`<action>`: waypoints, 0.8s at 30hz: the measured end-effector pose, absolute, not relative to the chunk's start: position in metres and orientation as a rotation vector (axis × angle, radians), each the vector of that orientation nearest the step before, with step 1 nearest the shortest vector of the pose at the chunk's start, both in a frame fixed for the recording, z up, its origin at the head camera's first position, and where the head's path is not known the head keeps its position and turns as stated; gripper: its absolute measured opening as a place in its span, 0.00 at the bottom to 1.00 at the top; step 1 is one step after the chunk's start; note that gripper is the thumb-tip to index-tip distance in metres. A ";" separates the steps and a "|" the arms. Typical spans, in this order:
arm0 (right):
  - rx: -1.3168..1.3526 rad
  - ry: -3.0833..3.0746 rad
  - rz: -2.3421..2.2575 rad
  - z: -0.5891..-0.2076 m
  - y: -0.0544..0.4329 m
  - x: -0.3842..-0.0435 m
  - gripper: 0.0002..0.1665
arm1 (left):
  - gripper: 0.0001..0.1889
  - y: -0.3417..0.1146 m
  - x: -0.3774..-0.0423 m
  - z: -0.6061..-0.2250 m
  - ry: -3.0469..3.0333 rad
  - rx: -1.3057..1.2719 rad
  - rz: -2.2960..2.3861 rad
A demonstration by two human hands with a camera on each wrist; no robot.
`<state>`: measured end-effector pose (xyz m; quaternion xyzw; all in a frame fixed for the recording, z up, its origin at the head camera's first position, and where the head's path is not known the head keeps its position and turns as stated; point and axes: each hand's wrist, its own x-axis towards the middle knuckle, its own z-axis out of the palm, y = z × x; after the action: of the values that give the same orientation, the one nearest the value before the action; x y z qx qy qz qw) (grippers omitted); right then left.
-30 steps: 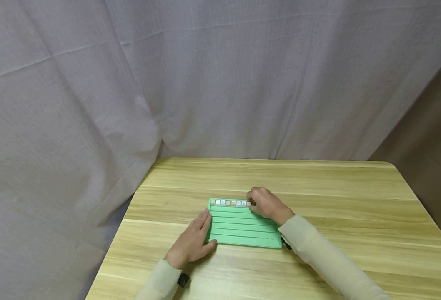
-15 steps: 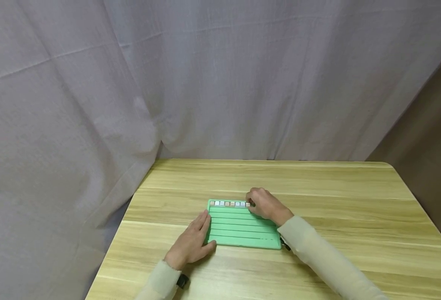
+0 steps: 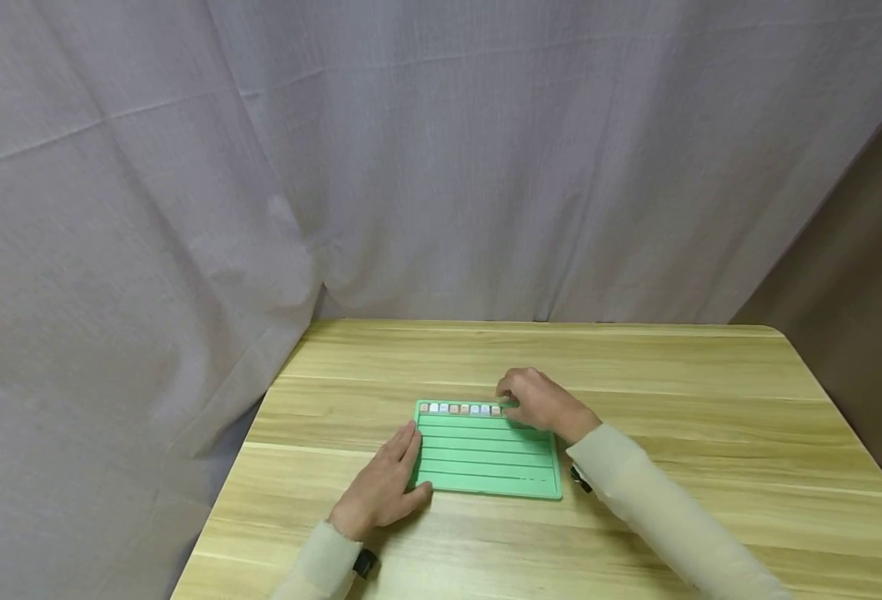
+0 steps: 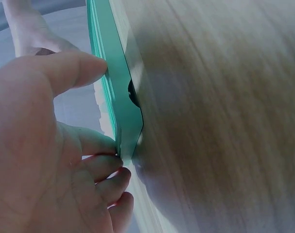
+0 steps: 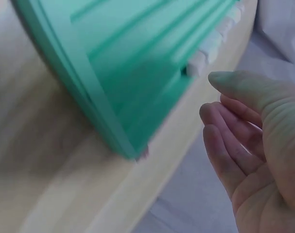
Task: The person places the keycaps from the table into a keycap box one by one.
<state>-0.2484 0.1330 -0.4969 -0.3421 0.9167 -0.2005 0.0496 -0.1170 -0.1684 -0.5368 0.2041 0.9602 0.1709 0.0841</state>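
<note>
A flat green tray point(image 3: 486, 458) with ridged rows lies on the table. Several small square keycaps point(image 3: 454, 409), white, blue-grey, beige and brown, sit side by side along its far row from the left end. My left hand point(image 3: 381, 483) rests against the tray's left side, fingers fairly straight and thumb at the near corner. In the left wrist view the thumb and fingertips touch the green edge. My right hand point(image 3: 542, 402) hovers over the far right part of the tray. The right wrist view shows its thumb and fingers apart, holding nothing, just off the end keycap point(image 5: 197, 63).
The wood-grain table point(image 3: 674, 392) extends around the tray on all sides. A grey curtain point(image 3: 441, 167) hangs behind the far table edge and down the left. A brown surface point(image 3: 854, 300) stands at the right.
My right hand has let go of the end keycap and shifted slightly right and away, its fingers spreading. The keycap stays in the row. My left hand keeps its place.
</note>
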 end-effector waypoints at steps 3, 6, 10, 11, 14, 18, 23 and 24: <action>-1.020 2.801 -0.625 -0.487 0.142 -0.251 0.10 | 0.44 -0.168 -0.117 -0.537 2.868 0.610 0.507; -1.014 2.808 -0.609 -0.479 0.153 -0.254 0.12 | 0.44 -0.168 -0.117 -0.537 2.863 0.610 0.511; -1.019 2.833 -0.550 -0.475 0.167 -0.259 0.11 | 0.44 -0.169 -0.117 -0.537 2.862 0.617 0.512; -1.017 2.838 -0.538 -0.475 0.170 -0.261 0.11 | 0.44 -0.169 -0.117 -0.537 2.863 0.618 0.509; -1.019 2.832 -0.515 -0.476 0.177 -0.266 0.09 | 0.44 -0.169 -0.117 -0.537 2.869 0.622 0.514; -1.047 2.805 -0.492 -0.479 0.184 -0.271 0.04 | 0.44 -0.168 -0.116 -0.536 2.873 0.629 0.519; -1.090 2.750 -0.473 -0.484 0.192 -0.274 0.03 | 0.44 -0.168 -0.117 -0.536 2.871 0.611 0.512; -1.097 2.736 -0.469 -0.486 0.193 -0.274 0.04 | 0.44 -0.168 -0.117 -0.536 2.871 0.607 0.512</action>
<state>-0.2743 0.1928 -0.4856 -0.3663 0.9139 -0.1568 0.0783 -0.1169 -0.1679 -0.5357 0.2033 0.9606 0.1712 0.0815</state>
